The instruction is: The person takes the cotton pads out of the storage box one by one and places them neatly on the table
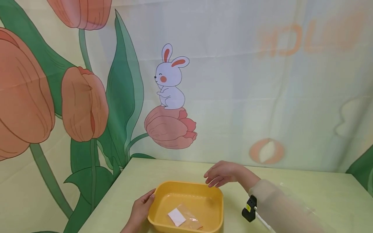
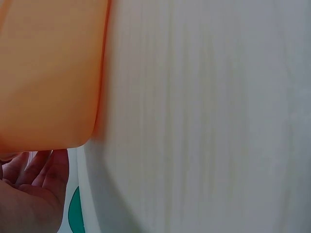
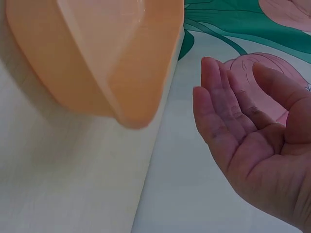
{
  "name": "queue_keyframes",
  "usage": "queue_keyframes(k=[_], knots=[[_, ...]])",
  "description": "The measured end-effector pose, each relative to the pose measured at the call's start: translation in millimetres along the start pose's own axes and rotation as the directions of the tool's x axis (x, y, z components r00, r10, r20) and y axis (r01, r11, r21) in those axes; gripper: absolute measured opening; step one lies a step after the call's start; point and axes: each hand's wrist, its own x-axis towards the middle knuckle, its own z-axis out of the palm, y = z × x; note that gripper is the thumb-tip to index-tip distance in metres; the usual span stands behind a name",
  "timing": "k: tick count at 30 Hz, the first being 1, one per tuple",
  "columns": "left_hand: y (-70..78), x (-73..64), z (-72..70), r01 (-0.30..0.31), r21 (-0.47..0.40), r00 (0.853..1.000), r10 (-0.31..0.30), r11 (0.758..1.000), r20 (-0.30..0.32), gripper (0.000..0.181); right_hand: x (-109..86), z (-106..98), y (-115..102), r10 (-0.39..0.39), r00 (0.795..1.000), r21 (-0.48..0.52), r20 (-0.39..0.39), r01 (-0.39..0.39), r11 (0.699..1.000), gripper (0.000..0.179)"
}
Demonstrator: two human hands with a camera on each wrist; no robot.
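Observation:
A yellow plastic tub [image 1: 186,186] with rounded corners stands on the table in the head view. Inside it lies a small clear zip bag [image 1: 193,220], with a white rectangular piece [image 1: 176,216] at its left. My left hand [image 1: 140,207] holds the tub's left side, thumb at the rim. In the left wrist view, fingers [image 2: 56,170] bend against the end wall, partly hidden by it. My right hand [image 3: 257,141] hovers above the far right corner, apart from the tub, its fingers loosely bent and nothing in them.
A pale green table [image 1: 140,171] reaches back to a printed cloth [image 1: 221,97] with tulips and a rabbit. The right wrist wears a black strapped device [image 1: 249,208] with a white cable. Some clear plastic [image 1: 304,205] shows beside the right sleeve.

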Motion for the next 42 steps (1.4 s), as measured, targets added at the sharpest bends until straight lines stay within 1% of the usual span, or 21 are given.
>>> queue_keyframes(k=[4, 8, 11, 17, 24, 28, 32, 39, 42], knots=[[0.3, 0.0, 1.1, -0.009, -0.001, 1.000, 0.009, 1.000, -0.005, 0.046, 10.4, 9.0, -0.5, 0.030, 1.000, -0.010, -0.003, -0.030, 1.000, 0.030], [-0.2, 0.7, 1.2, -0.002, 0.003, 1.000, 0.002, 1.000, -0.012, 0.045, 17.7, 15.6, -2.8, 0.039, 0.999, -0.018, 0.005, -0.039, 0.999, 0.029], [-0.4, 0.9, 1.3, 0.004, -0.001, 1.000, -0.004, 1.000, -0.015, 0.045, 24.1, 20.9, -3.6, 0.056, 0.998, -0.029, -0.008, -0.056, 0.998, 0.027], [-1.0, 1.0, 0.8, 0.015, -0.001, 1.000, -0.015, 1.000, 0.000, 0.046, 36.9, 32.2, -3.0, 0.104, 0.994, -0.046, -0.030, -0.105, 0.993, 0.032], [-2.5, 1.9, 0.2, 0.000, -0.007, 1.000, 0.000, 1.000, 0.002, 0.046, 48.0, 42.2, -2.1, 0.116, 0.993, -0.066, -0.008, -0.116, 0.991, 0.031], [-2.4, 1.5, 0.5, -0.009, -0.002, 1.000, 0.009, 1.000, 0.004, 0.047, 52.9, 48.2, -1.5, 0.135, 0.991, -0.080, 0.022, -0.133, 0.988, 0.030], [-2.2, 0.4, 0.8, -0.002, -0.002, 1.000, 0.002, 1.000, 0.003, 0.046, 56.0, 55.4, 0.2, 0.175, 0.982, -0.107, 0.064, -0.168, 0.980, 0.027], [-0.6, 0.3, -0.3, -0.027, 0.010, 1.000, 0.027, 1.000, -0.008, 0.045, 61.5, 64.7, -0.9, 0.227, 0.968, -0.158, 0.104, -0.210, 0.965, 0.019], [-1.5, 0.3, -0.6, -0.026, 0.013, 1.000, 0.026, 1.000, -0.012, 0.044, 63.5, 69.1, -0.4, 0.253, 0.960, -0.177, 0.119, -0.230, 0.957, 0.015]])
